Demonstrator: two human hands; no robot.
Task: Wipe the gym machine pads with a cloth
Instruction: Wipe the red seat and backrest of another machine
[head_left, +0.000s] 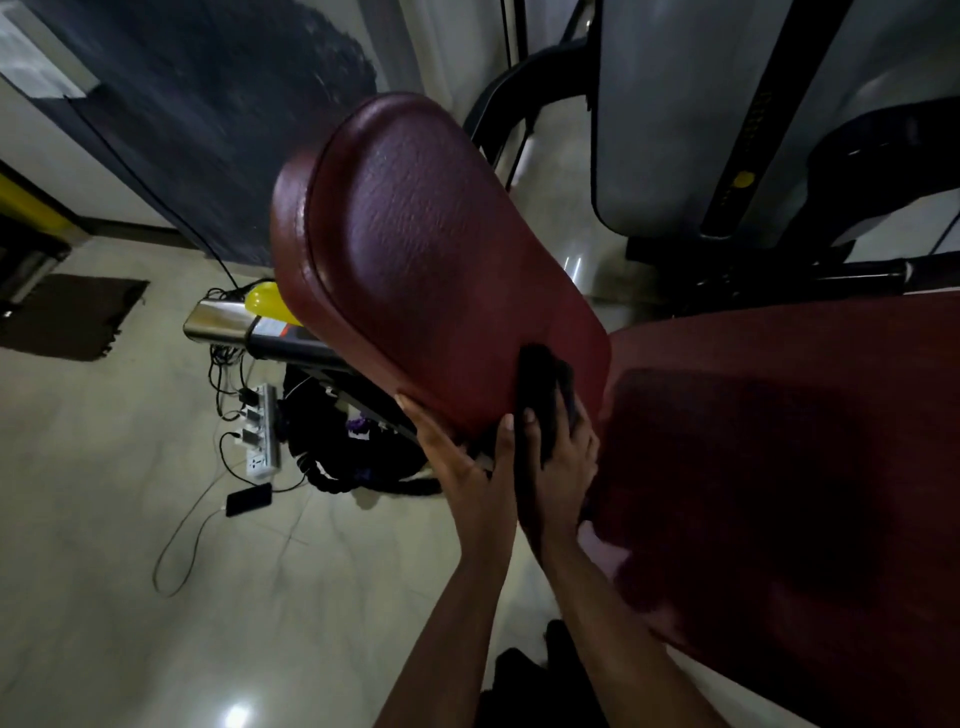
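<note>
Two dark red pads fill most of what we see. The seat pad (779, 467) lies low on the right. The raised pad (426, 249) stands tilted in the middle, and its lower end is just beside the seat pad. Under the raised pad a black bag (353, 452) sits on the pale floor (130, 467). Something purple shows at its top, but we cannot tell what else is inside.

Our left hand (467, 462) holds the bottom edge of the raised pad, with the thumb up on the front and the fingers reaching under the edge. Our right hand (563, 462) grips the dark cloth (540, 384) and presses it on the lower right part of the raised pad. The thumb lies along the left side of the cloth.

Left of the bag, a white power strip (262, 431) has plugs stuck in it. A black phone (248, 500) lies near it on a cable.
</note>
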